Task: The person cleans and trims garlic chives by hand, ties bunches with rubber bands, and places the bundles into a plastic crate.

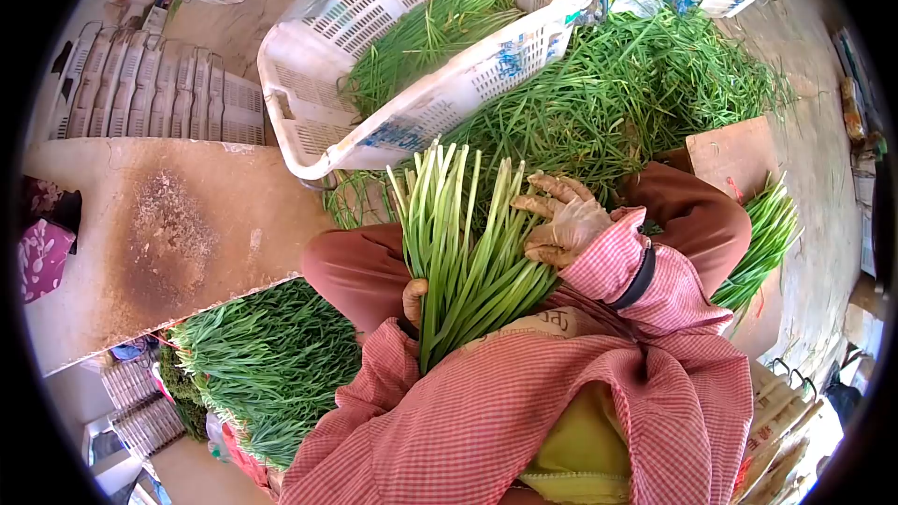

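Note:
A bunch of garlic chives [468, 252] stands in my lap with its pale stem ends up and its green leaves toward my body. My left hand [414, 302] is closed around the bunch's left side; only a bit of it shows, the rest hidden by leaves and sleeve. At the bunch's right edge is my right hand [567, 221], in a torn, dirty thin glove. Its fingers are apart, with nothing visible between them. Just beyond my knees lies a large loose heap of chives [617, 84].
A white plastic basket [281, 117] with chives inside stands ahead, tilted. Left is a stained board [112, 252], with stacked chives [271, 355] beside it. Another chive bundle [762, 248] lies by my right knee. Stacked crates [159, 84] stand at the far left.

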Available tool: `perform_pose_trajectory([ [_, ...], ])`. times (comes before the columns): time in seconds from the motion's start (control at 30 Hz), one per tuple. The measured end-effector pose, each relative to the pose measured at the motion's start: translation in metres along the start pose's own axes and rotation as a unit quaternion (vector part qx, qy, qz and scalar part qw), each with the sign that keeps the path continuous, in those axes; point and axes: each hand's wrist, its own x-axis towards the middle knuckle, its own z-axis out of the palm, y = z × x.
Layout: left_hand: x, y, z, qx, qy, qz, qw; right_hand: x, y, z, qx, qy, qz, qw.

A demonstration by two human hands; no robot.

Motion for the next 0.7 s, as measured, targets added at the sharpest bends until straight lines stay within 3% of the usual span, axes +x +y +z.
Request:
perform_pose_trajectory([
  [0.1,0.004,-0.004,0.013,0.016,0.02,0.045,0.999,-0.007,0.002,0.011,0.042,0.086,0.001,0.995],
  [0.13,0.005,-0.005,0.014,0.027,0.018,0.064,0.997,-0.006,-0.002,0.01,-0.044,0.171,-0.029,0.984],
  [0.17,0.004,-0.005,0.012,0.031,0.017,0.073,0.997,-0.007,0.003,0.01,-0.044,0.171,-0.03,0.984],
  [0.2,0.004,-0.005,0.011,0.035,0.017,0.083,0.996,-0.009,0.013,0.01,0.249,0.195,0.047,0.948],
  [0.23,0.003,-0.005,0.009,0.038,0.016,0.092,0.995,-0.011,0.023,0.008,0.519,0.199,0.12,0.823],
  [0.3,-0.003,-0.001,-0.01,0.025,-0.019,0.025,0.999,-0.011,0.04,-0.019,0.707,0.331,0.096,0.617],
  [0.37,-0.009,0.001,-0.011,0.032,-0.004,-0.005,0.999,-0.01,0.081,-0.046,0.445,0.472,0.302,0.698],
  [0.4,-0.009,0.002,-0.01,0.039,0.013,-0.038,0.998,-0.01,0.081,-0.046,0.18,0.486,0.32,0.793],
  [0.43,-0.008,0.002,-0.008,0.039,0.012,-0.032,0.999,-0.001,0.053,-0.056,-0.1,0.464,0.31,0.824],
  [0.47,-0.01,0.003,-0.004,0.051,0.016,-0.039,0.998,0.005,0.014,-0.062,-0.147,0.4,0.213,0.879],
  [0.53,-0.011,0.001,0.007,0.075,0.02,-0.054,0.996,0.018,-0.035,-0.044,-0.115,0.186,0.173,0.96],
  [0.57,-0.01,0.001,0.013,0.086,0.02,-0.06,0.994,0.025,-0.043,-0.024,-0.067,0.093,0.151,0.982],
  [0.6,-0.01,0.0,0.02,0.098,0.02,-0.065,0.993,0.036,-0.045,-0.006,-0.103,0.041,0.125,0.986],
  [0.63,-0.009,0.001,0.028,0.112,0.019,-0.069,0.991,0.04,-0.04,0.001,-0.122,0.027,0.098,0.987],
  [0.67,-0.007,0.001,0.036,0.124,0.02,-0.03,0.992,0.049,-0.021,0.008,0.022,0.142,-0.031,0.989],
  [0.7,-0.007,0.003,0.031,0.123,0.021,-0.026,0.992,0.038,0.002,0.001,0.104,0.224,-0.06,0.967],
])
